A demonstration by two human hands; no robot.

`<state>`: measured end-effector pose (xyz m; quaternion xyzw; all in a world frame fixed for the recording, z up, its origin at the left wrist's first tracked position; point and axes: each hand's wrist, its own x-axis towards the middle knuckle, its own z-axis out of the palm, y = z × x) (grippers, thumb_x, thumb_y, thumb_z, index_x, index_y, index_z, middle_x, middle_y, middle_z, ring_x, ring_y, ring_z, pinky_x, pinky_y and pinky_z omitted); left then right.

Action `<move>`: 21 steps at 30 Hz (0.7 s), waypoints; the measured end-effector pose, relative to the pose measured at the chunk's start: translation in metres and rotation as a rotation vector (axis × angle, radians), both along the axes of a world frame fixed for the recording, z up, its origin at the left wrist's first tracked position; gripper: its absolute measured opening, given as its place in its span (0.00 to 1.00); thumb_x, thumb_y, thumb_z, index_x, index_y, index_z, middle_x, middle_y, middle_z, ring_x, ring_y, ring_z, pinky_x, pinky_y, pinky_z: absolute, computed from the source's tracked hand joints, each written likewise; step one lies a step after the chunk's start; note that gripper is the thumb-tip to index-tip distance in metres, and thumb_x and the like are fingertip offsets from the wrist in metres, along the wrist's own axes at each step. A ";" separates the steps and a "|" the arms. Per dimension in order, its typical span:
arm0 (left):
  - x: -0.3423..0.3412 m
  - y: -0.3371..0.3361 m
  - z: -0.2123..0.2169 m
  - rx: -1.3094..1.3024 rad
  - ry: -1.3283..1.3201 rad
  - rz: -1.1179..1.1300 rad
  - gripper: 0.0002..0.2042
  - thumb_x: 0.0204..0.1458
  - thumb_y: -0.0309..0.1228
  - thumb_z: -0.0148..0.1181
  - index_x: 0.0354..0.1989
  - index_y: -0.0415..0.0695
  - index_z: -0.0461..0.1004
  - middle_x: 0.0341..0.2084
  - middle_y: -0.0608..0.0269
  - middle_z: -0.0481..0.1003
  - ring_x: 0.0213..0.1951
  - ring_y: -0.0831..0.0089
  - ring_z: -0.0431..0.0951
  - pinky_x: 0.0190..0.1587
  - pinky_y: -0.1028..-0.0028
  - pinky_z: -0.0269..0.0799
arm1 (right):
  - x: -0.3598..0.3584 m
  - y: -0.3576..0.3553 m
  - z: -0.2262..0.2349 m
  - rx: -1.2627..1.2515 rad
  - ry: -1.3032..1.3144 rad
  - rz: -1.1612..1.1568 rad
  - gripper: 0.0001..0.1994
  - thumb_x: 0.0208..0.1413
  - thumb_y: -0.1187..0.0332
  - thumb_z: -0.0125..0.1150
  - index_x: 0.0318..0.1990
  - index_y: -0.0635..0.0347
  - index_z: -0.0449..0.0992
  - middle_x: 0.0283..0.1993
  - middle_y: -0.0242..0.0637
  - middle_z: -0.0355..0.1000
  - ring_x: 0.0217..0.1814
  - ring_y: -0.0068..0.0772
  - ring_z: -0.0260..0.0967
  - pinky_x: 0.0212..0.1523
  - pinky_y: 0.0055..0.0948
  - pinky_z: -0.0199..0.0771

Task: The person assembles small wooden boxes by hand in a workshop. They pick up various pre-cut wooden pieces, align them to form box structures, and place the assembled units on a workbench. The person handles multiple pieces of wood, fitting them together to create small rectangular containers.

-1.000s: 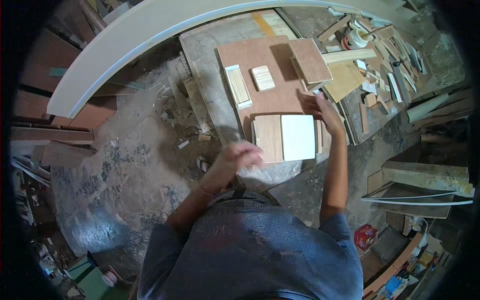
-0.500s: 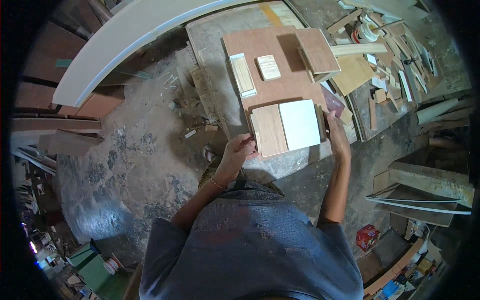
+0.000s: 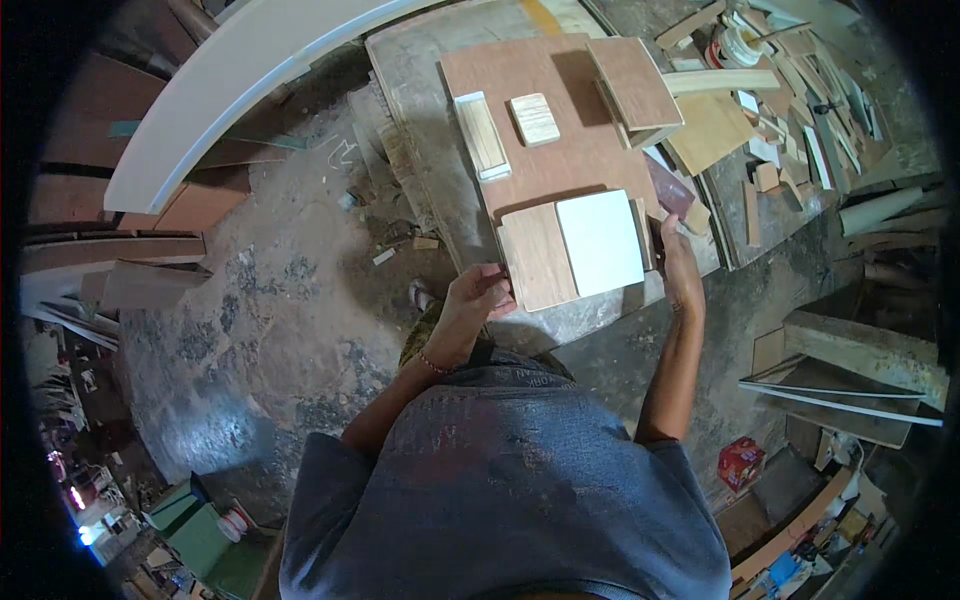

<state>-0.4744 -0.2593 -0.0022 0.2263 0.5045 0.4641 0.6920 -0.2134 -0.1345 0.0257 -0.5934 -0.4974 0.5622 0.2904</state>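
A flat plywood box panel (image 3: 538, 255) with a white square (image 3: 600, 243) on its right half lies at the near edge of a brown board (image 3: 560, 120) on a workbench. My left hand (image 3: 478, 298) grips the panel's left near corner. My right hand (image 3: 680, 268) holds its right side, fingers along the edge. Farther back on the board lie a narrow white-edged wooden piece (image 3: 482, 135) and a small pale wooden block (image 3: 534, 119). A brown plywood square (image 3: 634, 88) stands at the board's far right.
A long curved white panel (image 3: 230, 100) arcs across the upper left. Wood offcuts (image 3: 790, 130), strips and a white tub lie at upper right. Plywood sheets (image 3: 860, 380) lean at right. The concrete floor (image 3: 260, 330) holds debris; a red box (image 3: 741, 463) lies at lower right.
My left hand moved from the air at my left up onto the panel's left corner. My right hand slid down along the panel's right edge.
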 end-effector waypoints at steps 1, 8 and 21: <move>0.000 -0.002 0.001 0.002 -0.001 -0.001 0.19 0.50 0.35 0.51 0.46 0.35 0.61 0.40 0.57 0.68 0.42 0.69 0.71 0.46 0.70 0.67 | 0.001 -0.001 -0.001 -0.011 0.010 0.003 0.34 0.55 0.43 0.32 0.50 0.71 0.63 0.46 0.43 0.66 0.47 0.30 0.62 0.49 0.27 0.59; 0.002 -0.003 0.003 -0.042 -0.022 0.033 0.17 0.50 0.33 0.52 0.44 0.35 0.63 0.38 0.57 0.69 0.43 0.69 0.70 0.47 0.70 0.67 | -0.001 -0.003 0.000 -0.049 0.021 -0.020 0.35 0.54 0.42 0.33 0.49 0.69 0.65 0.45 0.41 0.67 0.44 0.28 0.63 0.43 0.24 0.61; 0.003 -0.002 0.005 -0.050 0.012 0.073 0.15 0.50 0.29 0.51 0.44 0.34 0.63 0.38 0.57 0.68 0.39 0.71 0.71 0.44 0.71 0.69 | 0.000 -0.006 0.001 0.049 0.064 -0.068 0.35 0.54 0.42 0.34 0.51 0.68 0.63 0.48 0.45 0.65 0.49 0.35 0.63 0.46 0.28 0.63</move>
